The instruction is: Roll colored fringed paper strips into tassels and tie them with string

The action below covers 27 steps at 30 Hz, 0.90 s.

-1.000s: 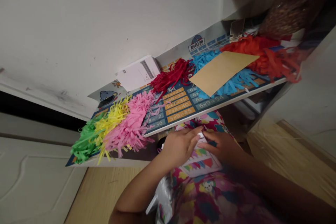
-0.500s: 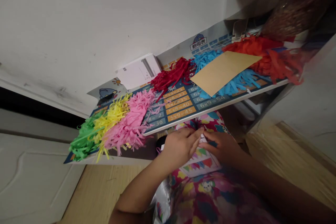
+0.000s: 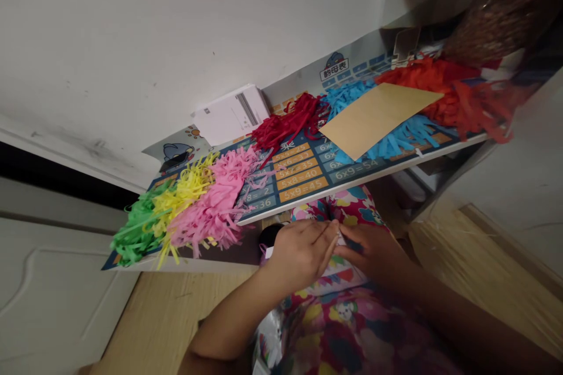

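Note:
Both my hands meet over my lap, just below the desk's front edge. My left hand (image 3: 301, 252) and my right hand (image 3: 373, 252) have their fingers closed on a small white card with coloured bunting flags (image 3: 341, 275), which lies on my flowered clothing. Most of the card is hidden under my hands. A dark round object (image 3: 269, 234) peeks out beside my left hand.
The desk (image 3: 352, 179) carries a multiplication-table mat (image 3: 303, 179) with fringed paper piles: green (image 3: 136, 231), yellow (image 3: 182, 196), pink (image 3: 220, 202), dark red (image 3: 288, 123), blue (image 3: 396, 132), orange-red (image 3: 448, 91). A brown card sheet (image 3: 378, 114) lies on the blue pile. A white box (image 3: 231, 114) leans by the wall.
My hands have closed in over the card, covering more of it. The view has shifted slightly; the piles on the desk are unmoved.

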Tool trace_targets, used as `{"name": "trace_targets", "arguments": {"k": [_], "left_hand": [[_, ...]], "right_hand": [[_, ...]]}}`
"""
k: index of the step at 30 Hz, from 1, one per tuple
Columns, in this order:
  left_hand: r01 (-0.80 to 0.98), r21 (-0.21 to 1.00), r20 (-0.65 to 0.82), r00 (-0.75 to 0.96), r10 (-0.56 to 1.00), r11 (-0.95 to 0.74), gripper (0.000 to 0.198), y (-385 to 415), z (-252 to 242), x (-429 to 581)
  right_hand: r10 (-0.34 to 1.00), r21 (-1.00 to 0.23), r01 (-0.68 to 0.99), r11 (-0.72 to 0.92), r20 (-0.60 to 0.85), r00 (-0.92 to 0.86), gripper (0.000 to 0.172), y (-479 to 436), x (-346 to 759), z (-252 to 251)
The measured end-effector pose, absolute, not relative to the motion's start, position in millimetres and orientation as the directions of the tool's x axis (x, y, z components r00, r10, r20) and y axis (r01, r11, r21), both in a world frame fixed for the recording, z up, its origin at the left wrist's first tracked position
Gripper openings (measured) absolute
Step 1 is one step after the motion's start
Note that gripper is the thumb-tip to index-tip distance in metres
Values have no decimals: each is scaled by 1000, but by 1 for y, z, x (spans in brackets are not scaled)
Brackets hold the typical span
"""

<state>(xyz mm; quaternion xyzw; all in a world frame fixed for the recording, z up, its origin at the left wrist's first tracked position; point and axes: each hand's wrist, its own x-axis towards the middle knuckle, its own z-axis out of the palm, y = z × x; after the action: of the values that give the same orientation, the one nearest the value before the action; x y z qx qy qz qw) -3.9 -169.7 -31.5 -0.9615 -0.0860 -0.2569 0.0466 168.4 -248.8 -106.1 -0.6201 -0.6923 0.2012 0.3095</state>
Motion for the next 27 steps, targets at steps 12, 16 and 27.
{"name": "trace_targets", "arguments": {"k": [12,16,27], "left_hand": [[164,22,520,840,151,-986,24,-170,-30,-9],[151,88,468,866,175,-985,22,-169,-23,-12],[118,76,446,884,139,-990,23,-179,-15,-16]], "right_hand": [[980,-680,714,169,196,-45,26,-251,166,-102],[977,-655,732,185,204,-64,29,-252,166,-102],[963,-592,764,255,223,-149,37,-262,166,-106]]}}
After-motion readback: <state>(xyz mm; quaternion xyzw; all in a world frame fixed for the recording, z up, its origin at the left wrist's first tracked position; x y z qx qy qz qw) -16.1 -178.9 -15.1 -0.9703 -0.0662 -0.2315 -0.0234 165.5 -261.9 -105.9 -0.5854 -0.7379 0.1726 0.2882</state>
